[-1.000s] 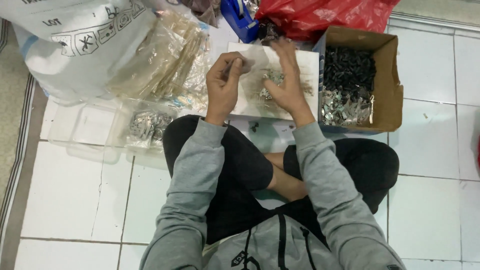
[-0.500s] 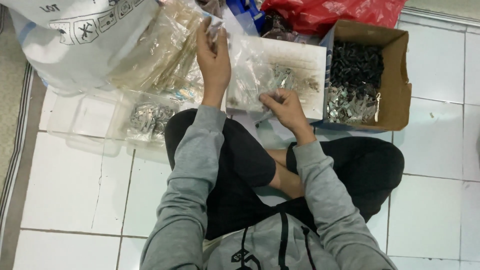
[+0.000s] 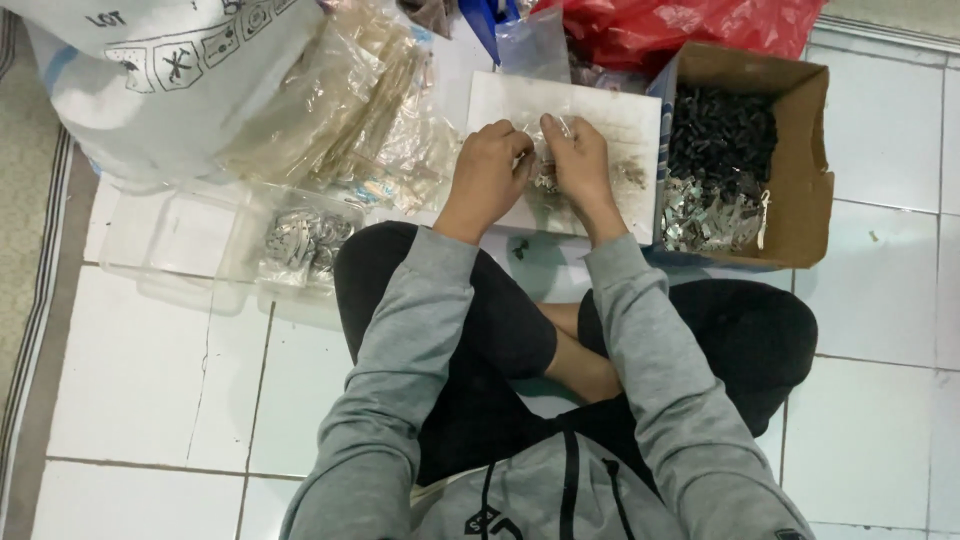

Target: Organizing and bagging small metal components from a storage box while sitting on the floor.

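I sit cross-legged on a white tiled floor. My left hand and my right hand meet over a white board in front of my knees. Both pinch a small clear plastic bag with little metal parts inside. What the fingers do inside the bag is hidden. A few small metal parts lie on the board to the right of my hands.
A cardboard box at the right holds black parts and silver pieces. A pile of clear bags and a large white sack lie at the left. A clear tray with metal pieces, a red bag.
My left hand came down from the pile of clear bags at the upper left and joined my right hand over the white board, both now on a small bag.
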